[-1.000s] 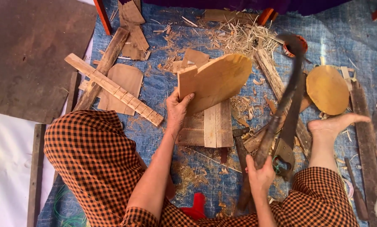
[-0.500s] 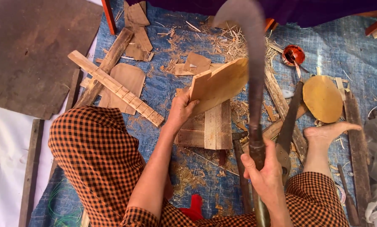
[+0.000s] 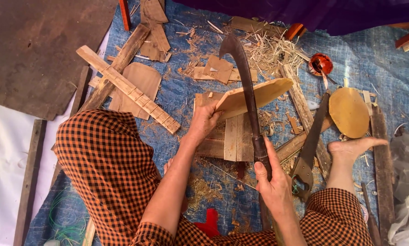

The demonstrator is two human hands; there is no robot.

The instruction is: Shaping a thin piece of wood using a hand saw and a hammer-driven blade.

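My left hand [image 3: 203, 122] grips the near edge of a pale, rounded wooden board [image 3: 270, 93], holding it tilted on a block of wooden slats [image 3: 229, 136]. My right hand [image 3: 272, 178] is closed on the handle of a long dark blade with a hooked tip [image 3: 241, 68]. The blade stands upright, its edge against the near face of the board. I sit on a blue tarp [image 3: 186, 95] with my knees in orange-and-black checked cloth [image 3: 106, 168]. My bare foot [image 3: 352, 146] rests to the right.
A hand saw [image 3: 310, 146] lies by my right foot. An oval yellow wooden piece [image 3: 349, 111], a notched wooden strip [image 3: 127, 89], planks, shavings and offcuts are scattered on the tarp. A small red round container [image 3: 320, 64] sits at the back. A dark sheet [image 3: 36, 50] lies left.
The blade swung up high, then came down and now stands against the board. My left hand has tipped the board flatter and shifted it slightly right.
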